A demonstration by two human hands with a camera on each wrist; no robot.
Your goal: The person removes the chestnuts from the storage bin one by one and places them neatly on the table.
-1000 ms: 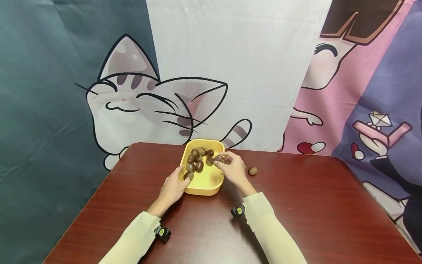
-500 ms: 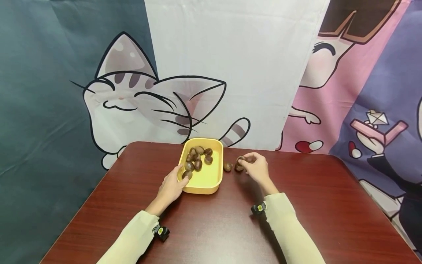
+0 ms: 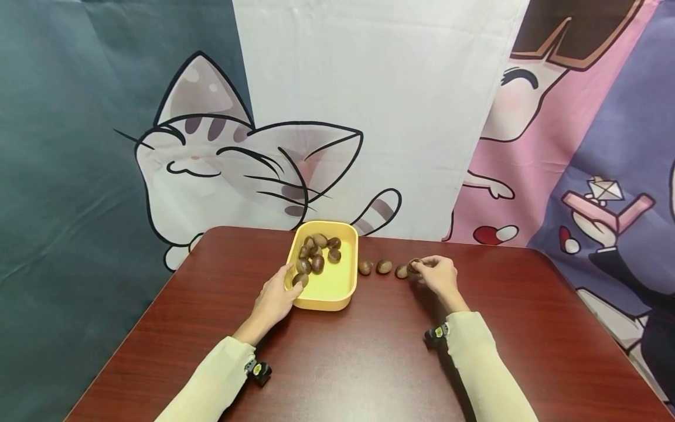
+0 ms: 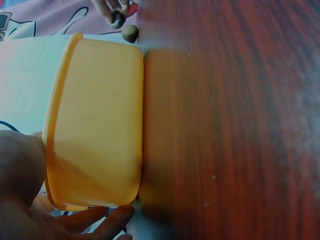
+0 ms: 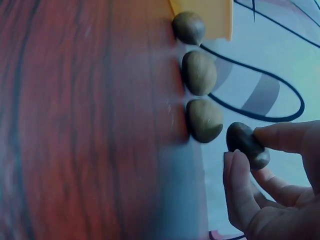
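Note:
A yellow plastic box [image 3: 337, 287] with several brown chestnuts [image 3: 317, 264] in it stands towards the table's far edge. My left hand [image 3: 274, 298] grips the near left of its rim, thumb over the edge; the left wrist view shows fingers along the box's outer wall [image 4: 100, 120]. Right of the box, my right hand [image 3: 442, 276] pinches one chestnut [image 5: 245, 142] between thumb and fingers. It is held just beyond the end of a row of three chestnuts on the table: one chestnut [image 3: 365, 268] beside the box, a middle one [image 3: 384, 266] and a third [image 3: 402, 271].
The dark red wooden table [image 3: 337, 357] reaches towards me, with its far edge close behind the box and the row. A cloth backdrop [image 3: 401, 105] printed with a cat and other cartoon figures hangs behind it. Each wrist bears a small black camera [image 3: 258, 371].
My right hand has gone from over the box to the right, carrying a chestnut past the row, whose chestnuts it had partly hidden. The left hand has kept its grip on the box.

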